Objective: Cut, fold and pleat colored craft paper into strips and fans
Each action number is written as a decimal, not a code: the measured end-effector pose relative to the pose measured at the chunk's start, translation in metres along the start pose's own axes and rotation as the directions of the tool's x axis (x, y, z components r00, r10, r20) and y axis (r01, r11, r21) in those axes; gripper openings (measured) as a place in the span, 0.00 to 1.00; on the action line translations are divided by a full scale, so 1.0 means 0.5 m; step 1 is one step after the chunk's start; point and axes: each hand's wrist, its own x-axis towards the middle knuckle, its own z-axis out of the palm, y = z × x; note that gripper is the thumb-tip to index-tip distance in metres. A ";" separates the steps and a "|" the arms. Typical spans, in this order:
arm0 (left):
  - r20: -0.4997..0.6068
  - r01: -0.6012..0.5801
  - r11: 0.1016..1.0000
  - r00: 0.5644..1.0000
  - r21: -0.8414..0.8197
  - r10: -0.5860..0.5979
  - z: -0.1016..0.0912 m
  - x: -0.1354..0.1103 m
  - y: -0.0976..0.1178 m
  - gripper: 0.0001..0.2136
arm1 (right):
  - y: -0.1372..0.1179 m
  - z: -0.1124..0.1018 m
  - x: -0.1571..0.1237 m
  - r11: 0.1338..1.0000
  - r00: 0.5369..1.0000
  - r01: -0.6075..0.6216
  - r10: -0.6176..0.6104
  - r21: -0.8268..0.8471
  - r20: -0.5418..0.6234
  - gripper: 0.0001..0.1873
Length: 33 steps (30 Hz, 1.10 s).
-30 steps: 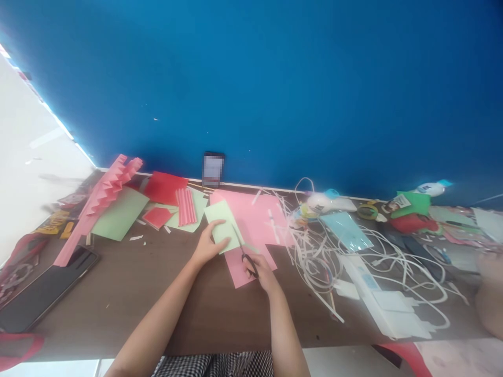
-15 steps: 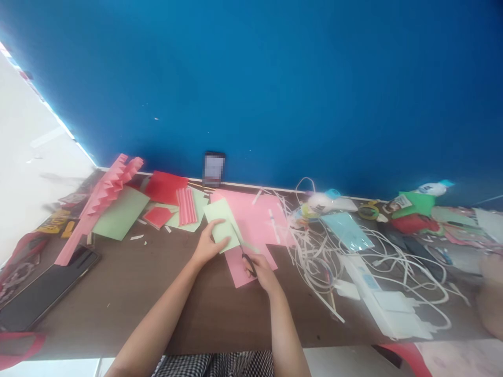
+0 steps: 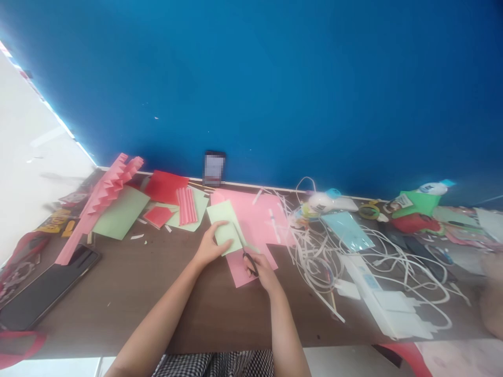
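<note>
My left hand grips a light green sheet of paper by its left side, thumb and fingers closed on it. In my right hand is a pair of scissors with dark handles. The blades meet the green sheet along its right side, where a narrow strip stands slightly apart. Under both lies a large pink sheet, its lower part showing between my hands. How far the cut runs is too blurred to tell.
Pleated pink paper, a red sheet and a phone lie leftward. Another phone leans on the blue wall. To the right are tangled white cables, a power strip and another person's blurred arm.
The green sheet and my left hand have shifted slightly to the right and toward me. The scissors stay at its right edge, with my right hand almost in place.
</note>
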 end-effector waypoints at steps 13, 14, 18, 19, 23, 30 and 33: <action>-0.023 0.003 0.999 1.000 -0.041 -0.004 0.004 0.001 -0.008 0.21 | 0.004 0.000 -0.001 1.000 1.000 -0.004 0.003 -0.016 -0.026 0.20; -0.026 0.000 0.999 1.000 -0.050 -0.002 0.004 0.000 -0.009 0.22 | 0.005 0.000 -0.001 1.000 1.000 -0.004 0.004 -0.014 -0.026 0.20; -0.036 -0.015 0.998 0.999 -0.065 0.012 0.005 0.000 -0.010 0.24 | 0.006 -0.001 -0.001 1.000 1.000 0.006 -0.006 -0.012 -0.007 0.20; -0.030 -0.017 0.998 0.999 -0.061 0.015 0.006 -0.001 -0.010 0.24 | 0.005 -0.001 -0.001 1.000 1.000 0.016 -0.015 -0.009 0.001 0.20; 0.047 0.000 0.998 0.999 -0.062 0.003 0.011 -0.004 -0.009 0.25 | 0.000 -0.002 -0.002 0.998 0.998 0.056 -0.056 -0.003 0.019 0.22; 0.071 0.011 0.999 0.997 -0.051 -0.008 0.015 -0.006 -0.007 0.26 | 0.001 -0.002 -0.001 0.998 0.998 0.061 -0.061 -0.021 0.012 0.23; 0.066 0.014 0.999 0.998 -0.049 -0.010 0.014 -0.006 -0.007 0.25 | 0.001 -0.001 -0.002 0.998 0.998 0.056 -0.056 -0.031 0.003 0.23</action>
